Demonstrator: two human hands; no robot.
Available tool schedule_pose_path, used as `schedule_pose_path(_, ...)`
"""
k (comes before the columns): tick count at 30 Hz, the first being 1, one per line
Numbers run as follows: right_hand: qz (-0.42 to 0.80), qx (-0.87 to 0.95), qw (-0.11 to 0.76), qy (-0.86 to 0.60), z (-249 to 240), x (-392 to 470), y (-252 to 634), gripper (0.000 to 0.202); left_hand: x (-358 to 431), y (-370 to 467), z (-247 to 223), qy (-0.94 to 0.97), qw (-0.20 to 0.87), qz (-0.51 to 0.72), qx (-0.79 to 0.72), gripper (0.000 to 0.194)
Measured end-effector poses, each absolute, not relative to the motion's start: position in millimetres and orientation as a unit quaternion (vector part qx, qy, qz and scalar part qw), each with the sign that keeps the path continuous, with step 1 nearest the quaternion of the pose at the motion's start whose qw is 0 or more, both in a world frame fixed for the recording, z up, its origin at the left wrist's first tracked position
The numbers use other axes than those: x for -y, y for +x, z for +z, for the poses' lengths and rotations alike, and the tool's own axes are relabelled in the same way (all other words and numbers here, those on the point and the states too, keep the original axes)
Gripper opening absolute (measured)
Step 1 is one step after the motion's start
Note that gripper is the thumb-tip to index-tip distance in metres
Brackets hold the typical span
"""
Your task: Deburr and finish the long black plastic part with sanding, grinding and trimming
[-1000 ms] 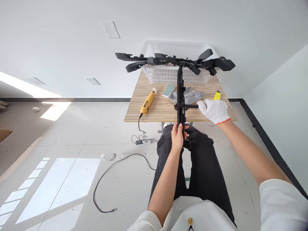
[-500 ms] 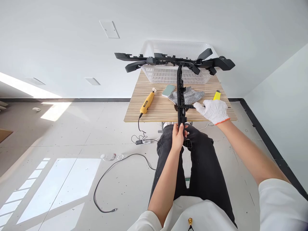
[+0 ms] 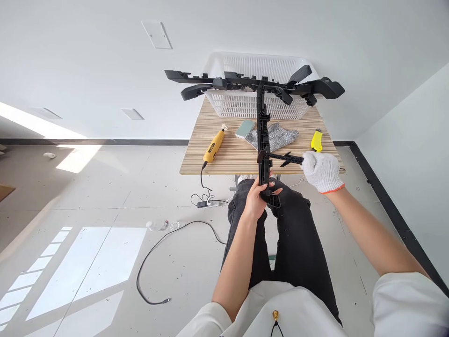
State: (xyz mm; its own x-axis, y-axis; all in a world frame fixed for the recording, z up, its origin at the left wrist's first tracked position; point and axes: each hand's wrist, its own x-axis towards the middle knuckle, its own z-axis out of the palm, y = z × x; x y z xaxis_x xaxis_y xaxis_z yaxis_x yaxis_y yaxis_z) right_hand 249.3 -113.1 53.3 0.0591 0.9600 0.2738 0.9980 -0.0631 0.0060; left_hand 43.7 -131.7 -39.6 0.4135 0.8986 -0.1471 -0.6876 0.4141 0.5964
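Observation:
My bare left hand (image 3: 256, 199) is wrapped around the lower end of a long black plastic trim piece (image 3: 262, 124), which stretches away from my lap over the table. My right hand (image 3: 321, 171), in a white knitted glove with an orange cuff, is closed on the end of a slim black bar (image 3: 280, 157) with a short crosspiece. That bar's far end meets the side of the trim piece; whether they are joined I cannot tell. Just beyond the glove lies a bright yellow object (image 3: 316, 140) with a black end. A grey knitted glove (image 3: 282, 136) lies behind the bar.
On the wood-striped table (image 3: 196, 161) are a yellow corded rotary tool (image 3: 213, 146) and a pale green block (image 3: 245, 128). A white plastic basket (image 3: 231, 108) holds several black trim pieces (image 3: 326, 89) overhanging both sides. A power strip (image 3: 208, 204) and black cable (image 3: 154, 248) lie on the floor.
My gloved right hand has moved right and toward me, baring the yellow object and more of the black bar. My left hand has shifted its grip slightly on the trim piece.

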Motion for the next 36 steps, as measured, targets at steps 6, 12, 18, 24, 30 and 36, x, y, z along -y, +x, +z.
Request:
schedule_pose_path(6, -0.119, 0.704, 0.065, -0.697, 45.7, 129.5, 238.3, 0.053, 134.6, 46.3, -36.1, 0.245, 0.807, 0.482, -0.238, 0.042)
schedule_pose_path(12, -0.116, 0.704, 0.017, -0.7, 40.2, 123.3, 236.4, 0.055, 133.5, 46.5, -44.5, 0.232, 0.799, 0.482, -0.274, 0.06)
schedule_pose_path(18, -0.099, 0.725, -0.029, -0.681, 31.8, 118.0, 238.8, 0.052, 132.4, 48.5, -45.9, 0.247, 0.778, 0.503, -0.283, 0.049)
schedule_pose_path(24, -0.111, 0.737, -0.074, -0.663, 31.4, 120.7, 243.7, 0.053, 126.8, 49.8, -49.3, 0.224, 0.763, 0.512, -0.325, 0.041)
schedule_pose_path(30, -0.134, 0.744, -0.095, -0.647, 34.8, 123.9, 248.8, 0.057, 127.6, 52.3, -47.8, 0.25, 0.75, 0.502, -0.35, 0.056)
schedule_pose_path(36, -0.133, 0.741, -0.078, -0.654, 41.1, 124.1, 247.4, 0.059, 128.3, 51.2, -48.1, 0.258, 0.759, 0.488, -0.346, 0.056)
